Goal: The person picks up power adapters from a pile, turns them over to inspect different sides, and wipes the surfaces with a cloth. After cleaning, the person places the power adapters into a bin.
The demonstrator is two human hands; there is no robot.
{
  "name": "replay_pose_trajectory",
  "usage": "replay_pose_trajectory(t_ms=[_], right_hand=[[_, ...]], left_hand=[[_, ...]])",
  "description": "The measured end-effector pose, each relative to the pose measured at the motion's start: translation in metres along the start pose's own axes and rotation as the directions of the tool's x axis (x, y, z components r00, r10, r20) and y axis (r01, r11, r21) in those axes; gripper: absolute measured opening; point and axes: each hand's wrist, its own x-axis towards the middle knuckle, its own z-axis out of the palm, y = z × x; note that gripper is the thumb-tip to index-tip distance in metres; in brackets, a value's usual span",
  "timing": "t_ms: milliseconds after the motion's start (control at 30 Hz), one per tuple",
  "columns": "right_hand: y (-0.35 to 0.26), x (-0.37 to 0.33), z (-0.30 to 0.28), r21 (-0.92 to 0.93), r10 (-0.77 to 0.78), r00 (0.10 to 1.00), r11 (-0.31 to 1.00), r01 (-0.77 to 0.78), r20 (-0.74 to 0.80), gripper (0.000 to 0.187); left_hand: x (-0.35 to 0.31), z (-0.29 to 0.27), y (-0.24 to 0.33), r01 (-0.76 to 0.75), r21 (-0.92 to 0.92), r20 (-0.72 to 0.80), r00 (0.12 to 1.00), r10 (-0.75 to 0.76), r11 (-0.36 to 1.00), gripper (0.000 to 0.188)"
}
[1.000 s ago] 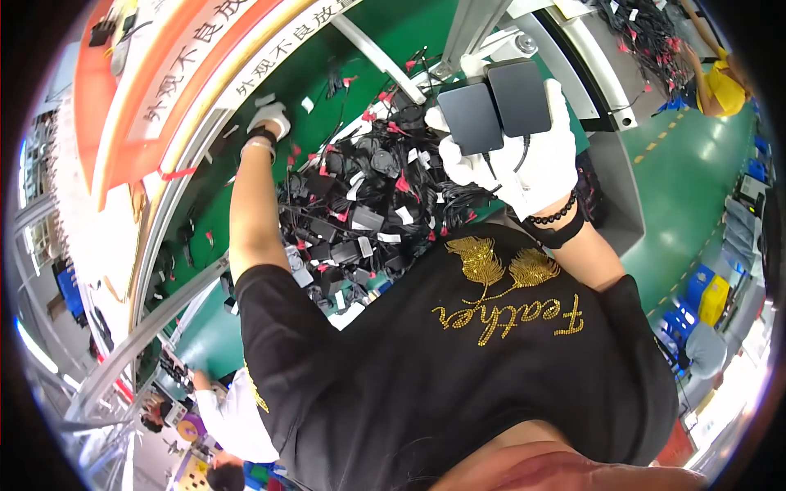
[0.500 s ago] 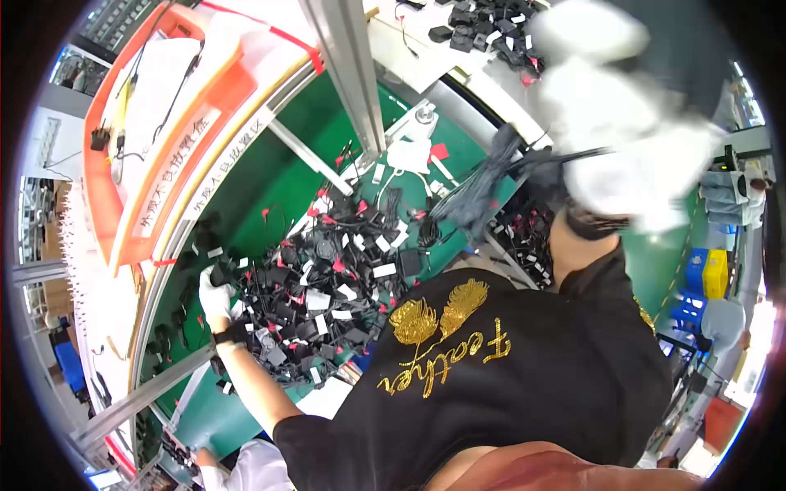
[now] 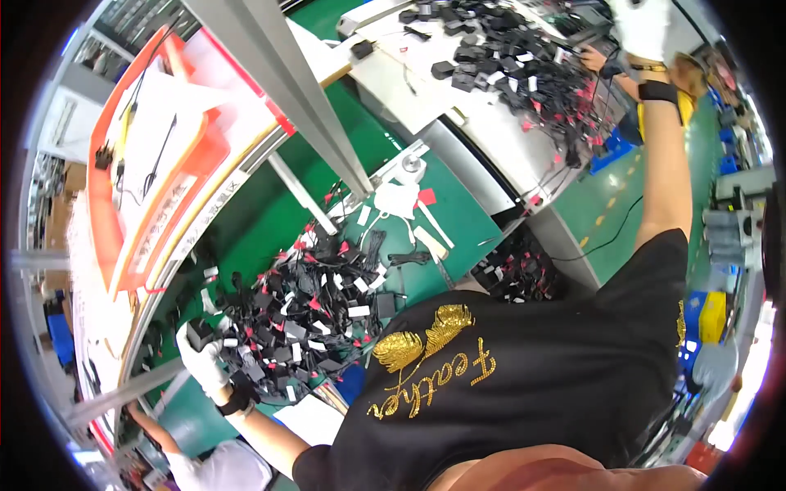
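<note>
My left hand [image 3: 203, 358], in a white glove, grips a black power adapter [image 3: 199, 334] at the left edge of a heap of adapters. This heap of black power adapters [image 3: 286, 319], with cables, white labels and red tips, covers much of the green bench [image 3: 463, 217]. My right arm reaches far to the upper right. The gloved right hand [image 3: 643, 31] is beyond a second heap of black adapters [image 3: 516, 69] on a white table [image 3: 426, 90]. Its fingers run out at the top edge, so their pose is hidden.
A metal post [image 3: 307, 98] rises from the bench. On the left, an orange tray [image 3: 102, 204] holds cables. Below the bench's right edge lie more adapters [image 3: 520, 266]. Another person's hand [image 3: 593, 59] is beside the far heap; another person [image 3: 221, 466] is at lower left.
My right hand has swung from the right of the bench to the far upper right. The dark cable bundle beneath it has left the bench edge. My left hand now shows the adapter clearly.
</note>
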Motion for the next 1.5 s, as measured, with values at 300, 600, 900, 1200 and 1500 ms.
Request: replay_pose_trajectory(t_ms=[300, 600, 900, 1200, 1500], right_hand=[[0.013, -0.193, 0.138, -0.185, 0.086, 0.694, 0.980, 0.069, 0.714, 0.062], [0.049, -0.260, 0.208, -0.505, 0.255, 0.509, 0.739, 0.446, 0.822, 0.072], [-0.293, -0.121, -0.027, 0.769, -0.293, 0.723, 0.384, -0.510, 0.626, 0.051], [-0.439, -0.173, -0.063, 0.728, -0.356, 0.637, 0.277, -0.627, 0.684, 0.050], [-0.364, -0.136, -0.106, -0.357, -0.454, 0.111, -0.810, -0.465, 0.884, 0.050]], left_hand=[[-0.064, 0.038, 0.059, -0.166, 0.239, -0.014, 0.985, 0.175, 0.957, 0.049], [-0.072, 0.084, 0.070, -0.104, 0.173, 0.084, 0.992, 0.090, 0.979, 0.050], [-0.063, 0.115, 0.069, -0.345, 0.215, 0.250, 0.924, 0.290, 0.914, 0.046], [-0.078, 0.099, 0.020, -0.047, -0.053, 0.366, 0.929, 0.063, 0.997, 0.054], [-0.085, 0.063, -0.060, -0.328, 0.512, 0.266, 0.939, 0.216, 0.794, 0.043]])
